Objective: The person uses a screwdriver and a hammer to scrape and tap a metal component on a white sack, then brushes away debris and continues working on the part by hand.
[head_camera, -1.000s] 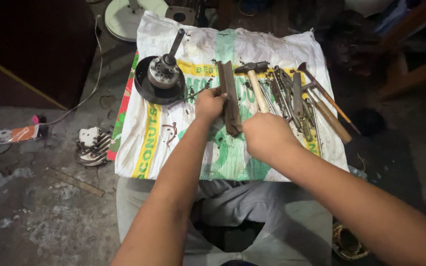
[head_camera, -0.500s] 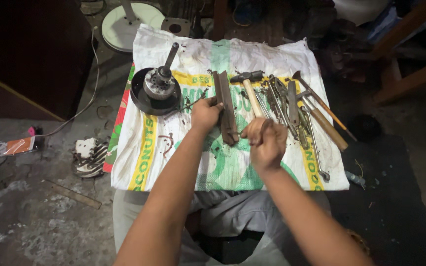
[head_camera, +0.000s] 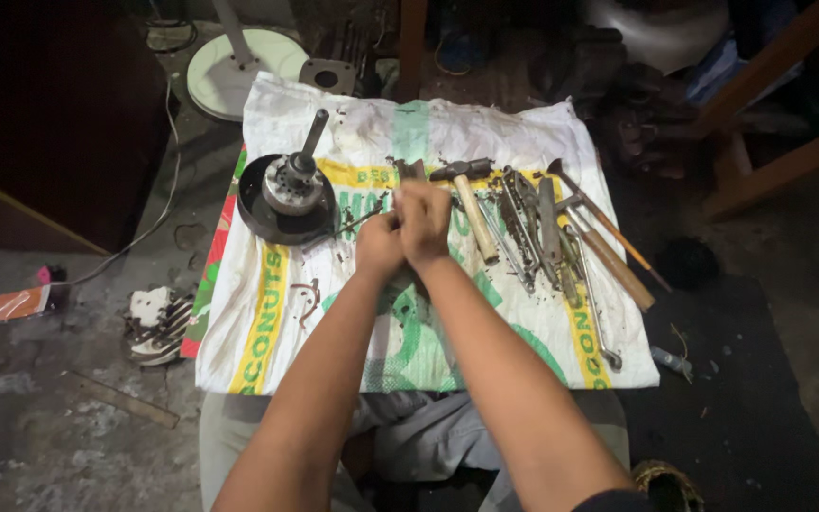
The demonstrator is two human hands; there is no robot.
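The head view looks down on a white woven plastic sack with green and yellow printing [head_camera: 267, 313], spread flat on a grimy concrete floor, and we treat it as our work mat. Half a second back our hands were apart, the left on the long dark flat metal bar and the right closing in beside it; now both have come together over the middle of the sack, so we judge the bar is being gripped two-handed. Our left hand [head_camera: 379, 248] and right hand [head_camera: 426, 220] touch, fingers curled and pressed tightly together round the bar, of which only the upper tip [head_camera: 409, 170] shows above the knuckles. To the left sits a round black metal disc carrying a grey motor hub with an upright shaft [head_camera: 288, 190], well apart from our hands. Just to the right lies a wooden-handled hammer [head_camera: 471, 210], then a row of pliers, wrenches and screwdrivers [head_camera: 547, 232], close enough to be knocked if the bar swings that way. Beyond the sack stands a white round fan base [head_camera: 239, 81]. On the floor at left lie a worn striped sandal [head_camera: 158, 327] and an orange-and-white packet [head_camera: 7, 305]. Small dark scraps and a bent wire piece [head_camera: 310, 296] dot the sack near our left forearm.
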